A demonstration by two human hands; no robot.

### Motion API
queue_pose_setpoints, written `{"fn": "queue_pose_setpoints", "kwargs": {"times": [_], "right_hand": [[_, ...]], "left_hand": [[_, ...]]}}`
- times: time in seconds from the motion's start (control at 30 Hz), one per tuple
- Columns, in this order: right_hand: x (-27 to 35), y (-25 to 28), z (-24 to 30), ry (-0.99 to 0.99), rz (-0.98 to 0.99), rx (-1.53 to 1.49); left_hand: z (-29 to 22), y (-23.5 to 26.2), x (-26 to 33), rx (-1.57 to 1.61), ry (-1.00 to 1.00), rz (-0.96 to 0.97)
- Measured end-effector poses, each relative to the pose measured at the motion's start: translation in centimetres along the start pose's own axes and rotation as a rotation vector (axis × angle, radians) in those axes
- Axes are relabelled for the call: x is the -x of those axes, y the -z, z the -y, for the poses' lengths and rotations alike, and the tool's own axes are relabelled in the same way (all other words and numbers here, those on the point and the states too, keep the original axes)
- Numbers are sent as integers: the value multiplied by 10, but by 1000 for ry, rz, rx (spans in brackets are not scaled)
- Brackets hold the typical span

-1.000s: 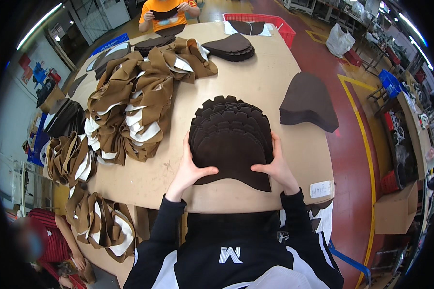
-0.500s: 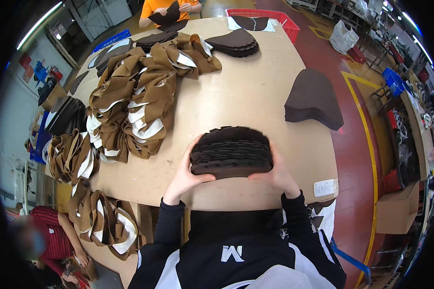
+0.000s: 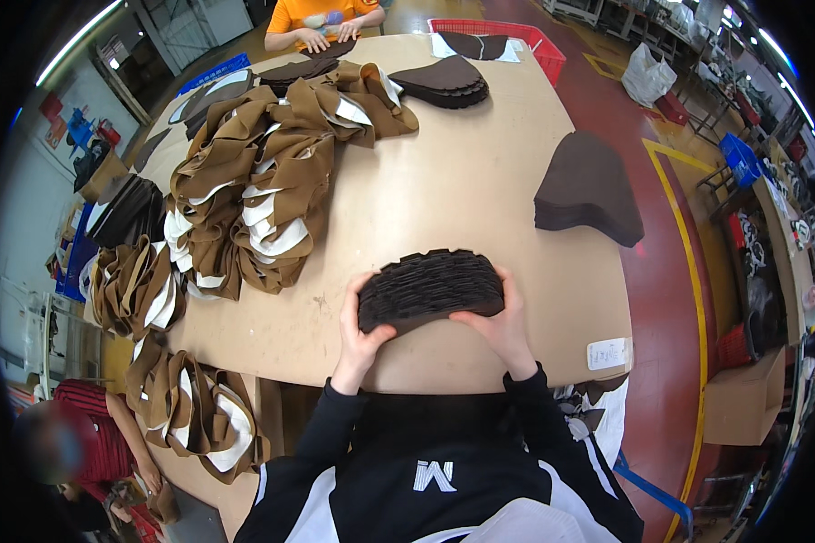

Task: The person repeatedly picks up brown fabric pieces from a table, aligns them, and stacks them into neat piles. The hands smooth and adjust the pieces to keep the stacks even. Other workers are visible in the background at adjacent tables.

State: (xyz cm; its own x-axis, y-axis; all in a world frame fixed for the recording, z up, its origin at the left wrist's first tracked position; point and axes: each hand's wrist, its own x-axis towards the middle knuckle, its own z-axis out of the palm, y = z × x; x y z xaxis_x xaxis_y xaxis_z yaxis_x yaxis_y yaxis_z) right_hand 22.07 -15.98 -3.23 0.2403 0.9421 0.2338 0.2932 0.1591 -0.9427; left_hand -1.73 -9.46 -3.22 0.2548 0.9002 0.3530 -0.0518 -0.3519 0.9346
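Between my two hands is a thick stack of dark brown cut pieces (image 3: 430, 291), its layered edges facing me and its top edge curved. My left hand (image 3: 362, 319) grips the stack's left end, thumb along the lower front. My right hand (image 3: 503, 319) clasps the other end the same way, thumb pressed to the lower edge. The stack is just above or on the table (image 3: 462, 190); I cannot tell which. To the right, near the table's edge, lies a neat pile of dark brown curved pieces (image 3: 589, 185).
Heaps of brown and white cut pieces (image 3: 244, 181) cover the table's left side. Another dark pile (image 3: 444, 81) lies toward the far edge, near a red basket (image 3: 539, 50). Across the table, a person in orange (image 3: 321, 20) handles a dark piece. Someone in red (image 3: 95, 430) works at lower left.
The stack in my hands has tilted and sunk slightly, and its lower edge now bows upward. My right hand has shifted a little left. The person across has laid their dark piece down.
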Motion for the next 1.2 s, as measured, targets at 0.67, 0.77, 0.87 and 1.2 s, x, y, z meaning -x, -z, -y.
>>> {"fn": "queue_pose_setpoints", "kwargs": {"times": [0.67, 0.77, 0.87, 1.2], "right_hand": [[-4, 21, 28, 159, 171, 116], [-6, 23, 21, 104, 109, -178], [-4, 21, 15, 181, 155, -15], [23, -6, 16, -83, -298, -202]], "left_hand": [[-26, -7, -24, 182, 78, 177], [-25, -3, -27, 89, 44, 195], [-27, -4, -27, 118, 46, 244], [3, 7, 0, 194, 185, 104]]}}
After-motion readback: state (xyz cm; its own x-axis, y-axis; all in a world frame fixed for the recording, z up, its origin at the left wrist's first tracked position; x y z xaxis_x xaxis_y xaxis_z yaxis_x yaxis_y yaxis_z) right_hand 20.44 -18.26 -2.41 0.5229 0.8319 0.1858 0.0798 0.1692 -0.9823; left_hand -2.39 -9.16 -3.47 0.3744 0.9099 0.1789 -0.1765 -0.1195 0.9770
